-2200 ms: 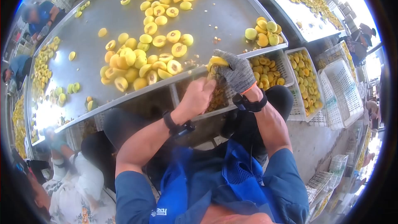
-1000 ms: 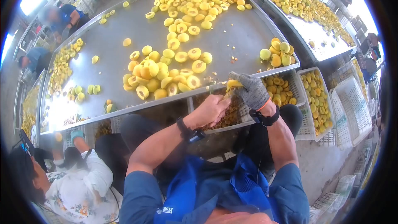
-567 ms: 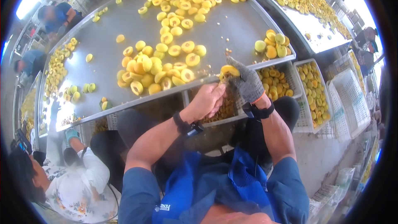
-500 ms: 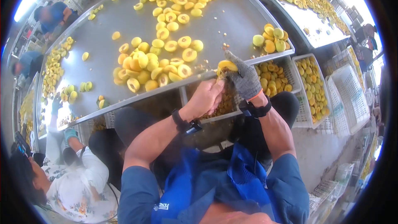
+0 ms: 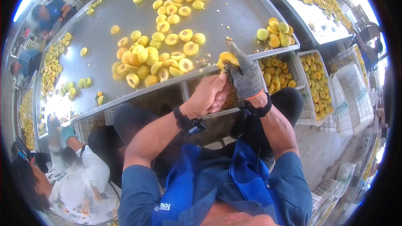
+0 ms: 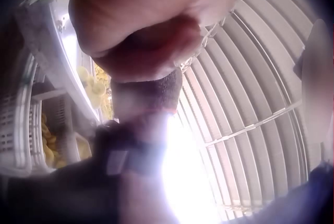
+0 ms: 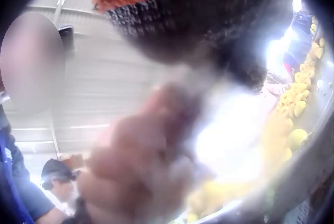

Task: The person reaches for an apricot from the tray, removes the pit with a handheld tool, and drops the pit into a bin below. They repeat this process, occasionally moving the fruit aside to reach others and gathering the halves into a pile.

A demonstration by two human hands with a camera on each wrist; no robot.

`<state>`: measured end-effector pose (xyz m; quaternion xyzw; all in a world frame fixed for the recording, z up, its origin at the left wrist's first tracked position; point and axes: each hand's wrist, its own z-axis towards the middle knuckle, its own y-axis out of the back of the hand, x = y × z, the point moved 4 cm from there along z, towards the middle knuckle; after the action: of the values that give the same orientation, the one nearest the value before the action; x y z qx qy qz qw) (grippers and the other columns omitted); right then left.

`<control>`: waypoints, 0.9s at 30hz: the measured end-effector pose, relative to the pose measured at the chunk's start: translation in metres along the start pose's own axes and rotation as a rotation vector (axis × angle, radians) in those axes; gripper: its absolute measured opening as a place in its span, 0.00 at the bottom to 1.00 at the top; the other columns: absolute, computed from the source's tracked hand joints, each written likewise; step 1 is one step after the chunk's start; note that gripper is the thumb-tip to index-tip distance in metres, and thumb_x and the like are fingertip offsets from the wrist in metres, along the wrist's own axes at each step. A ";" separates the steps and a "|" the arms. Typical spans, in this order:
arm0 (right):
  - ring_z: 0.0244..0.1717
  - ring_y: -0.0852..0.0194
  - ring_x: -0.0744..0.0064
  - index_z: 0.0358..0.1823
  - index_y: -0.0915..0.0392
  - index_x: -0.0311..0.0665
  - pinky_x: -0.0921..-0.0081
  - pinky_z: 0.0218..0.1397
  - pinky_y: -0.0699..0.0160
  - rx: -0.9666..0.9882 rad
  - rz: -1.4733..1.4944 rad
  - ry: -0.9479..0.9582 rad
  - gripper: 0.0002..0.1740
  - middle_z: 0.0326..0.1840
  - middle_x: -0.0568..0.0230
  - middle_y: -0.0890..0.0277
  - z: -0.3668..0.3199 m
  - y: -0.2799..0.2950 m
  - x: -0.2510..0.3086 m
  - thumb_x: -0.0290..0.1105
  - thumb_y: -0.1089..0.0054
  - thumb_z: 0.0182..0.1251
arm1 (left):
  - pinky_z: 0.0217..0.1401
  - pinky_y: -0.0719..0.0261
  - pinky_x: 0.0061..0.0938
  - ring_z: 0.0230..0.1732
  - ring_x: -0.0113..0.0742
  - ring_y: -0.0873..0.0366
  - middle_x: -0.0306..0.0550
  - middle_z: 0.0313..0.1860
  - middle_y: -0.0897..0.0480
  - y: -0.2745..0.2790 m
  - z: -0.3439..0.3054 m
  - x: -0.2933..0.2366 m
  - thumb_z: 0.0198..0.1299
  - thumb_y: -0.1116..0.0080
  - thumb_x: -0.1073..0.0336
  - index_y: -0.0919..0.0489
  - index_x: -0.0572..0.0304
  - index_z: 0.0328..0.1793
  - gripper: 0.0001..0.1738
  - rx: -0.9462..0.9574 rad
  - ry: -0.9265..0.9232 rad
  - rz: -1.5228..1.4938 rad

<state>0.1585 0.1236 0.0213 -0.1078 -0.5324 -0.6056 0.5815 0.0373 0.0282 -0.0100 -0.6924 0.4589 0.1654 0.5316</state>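
My right hand [image 5: 246,76], in a grey knit glove with an orange cuff, grips a yellow apricot [image 5: 229,57] just past the table's near edge. My bare left hand [image 5: 208,93] is curled, thumb on top, right below the fruit. It pinches something thin that its fingers mostly hide; I cannot tell its kind. In the left wrist view the curled left hand [image 6: 151,20] covers the fruit. The right wrist view is blurred, with the glove [image 7: 193,26] above the bare fingers [image 7: 141,156]. Halved apricots [image 5: 144,60] lie heaped on the metal table [image 5: 100,52].
Under my hands a crate [image 5: 184,92] holds dark scraps. To the right stand a crate of apricots [image 5: 276,75] and another full crate [image 5: 315,86], then stacked white crates [image 5: 354,96]. A smaller apricot pile [image 5: 275,32] sits at the table's right corner. A person in white [image 5: 81,184] sits at left.
The fruit in the gloved hand has turned: half a second ago its hollow faced up more, and now more yellow skin shows. The left hand stays against its underside. The head view shifts slightly.
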 end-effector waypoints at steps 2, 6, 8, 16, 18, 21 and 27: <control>0.53 0.13 0.62 0.74 0.28 0.36 0.66 0.58 0.18 0.052 0.124 -0.074 0.31 0.55 0.48 0.13 0.002 0.002 -0.003 0.28 0.33 0.70 | 0.14 0.44 0.21 0.13 0.21 0.45 0.30 0.18 0.40 0.001 -0.002 -0.003 0.82 0.54 0.45 0.30 0.52 0.36 0.23 0.035 0.000 0.003; 0.52 0.12 0.62 0.73 0.26 0.36 0.67 0.58 0.17 0.165 0.132 -0.072 0.29 0.52 0.50 0.12 0.008 0.012 -0.002 0.27 0.33 0.70 | 0.14 0.44 0.20 0.13 0.20 0.44 0.31 0.18 0.40 0.004 -0.008 -0.009 0.81 0.53 0.45 0.30 0.54 0.36 0.24 0.104 0.064 -0.027; 0.52 0.12 0.63 0.72 0.25 0.36 0.68 0.58 0.17 0.175 0.113 -0.059 0.29 0.52 0.52 0.11 0.008 0.017 0.002 0.26 0.33 0.70 | 0.14 0.44 0.20 0.13 0.20 0.44 0.31 0.19 0.39 0.006 -0.008 -0.010 0.81 0.53 0.45 0.28 0.56 0.38 0.24 0.138 0.101 -0.044; 0.50 0.14 0.69 0.70 0.23 0.37 0.71 0.58 0.17 0.047 0.138 -0.049 0.29 0.52 0.53 0.11 0.000 0.009 0.002 0.22 0.32 0.66 | 0.12 0.44 0.18 0.13 0.18 0.43 0.31 0.19 0.38 0.006 -0.007 -0.013 0.81 0.54 0.44 0.28 0.59 0.38 0.26 0.135 0.096 0.057; 0.49 0.15 0.71 0.70 0.22 0.37 0.72 0.57 0.17 0.148 0.237 -0.153 0.30 0.53 0.55 0.11 0.002 0.015 0.002 0.22 0.30 0.65 | 0.12 0.45 0.18 0.13 0.18 0.43 0.31 0.18 0.38 0.003 -0.011 -0.017 0.82 0.54 0.44 0.28 0.59 0.39 0.26 0.156 0.113 0.074; 0.42 0.19 0.80 0.71 0.21 0.39 0.77 0.50 0.17 0.270 0.323 -0.175 0.31 0.47 0.64 0.12 0.006 0.019 -0.003 0.25 0.27 0.64 | 0.12 0.45 0.17 0.13 0.18 0.44 0.31 0.18 0.38 0.003 -0.014 -0.016 0.82 0.55 0.45 0.28 0.59 0.39 0.25 0.180 0.154 0.072; 0.48 0.19 0.80 0.68 0.19 0.37 0.77 0.52 0.17 0.372 0.474 -0.153 0.29 0.52 0.65 0.12 0.010 0.023 -0.001 0.24 0.27 0.64 | 0.11 0.47 0.16 0.12 0.17 0.45 0.30 0.18 0.39 0.002 -0.016 -0.016 0.83 0.57 0.46 0.28 0.59 0.42 0.24 0.281 0.209 -0.014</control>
<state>0.1726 0.1377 0.0370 -0.1660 -0.6365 -0.3354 0.6744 0.0232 0.0212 0.0066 -0.6277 0.5254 0.0231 0.5739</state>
